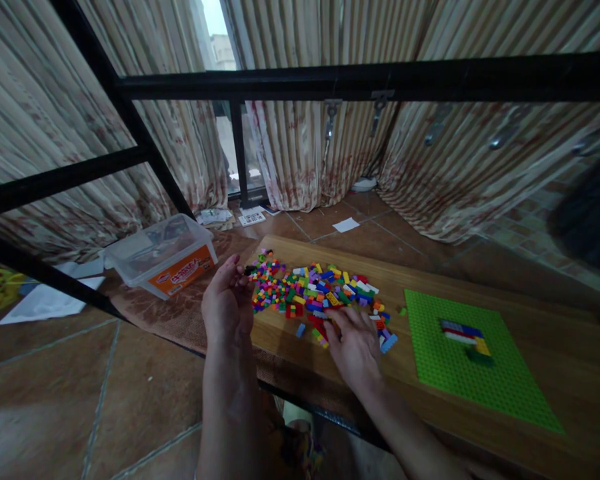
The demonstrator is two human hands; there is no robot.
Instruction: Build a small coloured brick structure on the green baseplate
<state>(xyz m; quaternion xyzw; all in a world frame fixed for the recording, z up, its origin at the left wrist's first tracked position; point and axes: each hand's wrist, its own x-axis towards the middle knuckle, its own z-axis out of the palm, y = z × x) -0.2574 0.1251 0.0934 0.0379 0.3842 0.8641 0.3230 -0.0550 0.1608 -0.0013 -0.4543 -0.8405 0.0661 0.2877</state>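
Observation:
A heap of small coloured building bricks [315, 290] lies on a low wooden table [545, 353]. My left hand [227, 303] is raised at the heap's left end, its fingers pinched on a small dark brick [249, 271]. My right hand [354, 343] rests palm down on the heap's near edge, with the fingers spread over the bricks. To the right lies a green baseplate [435, 353] that carries a small flat patch of joined bricks [465, 337] in blue, white, red, yellow and green.
A clear plastic tub with an orange label [163, 253] stands on the tiled floor to the left of the table. Black metal frame bars [330, 80] cross the view in front of the curtains. Papers [45, 300] lie on the floor at the left.

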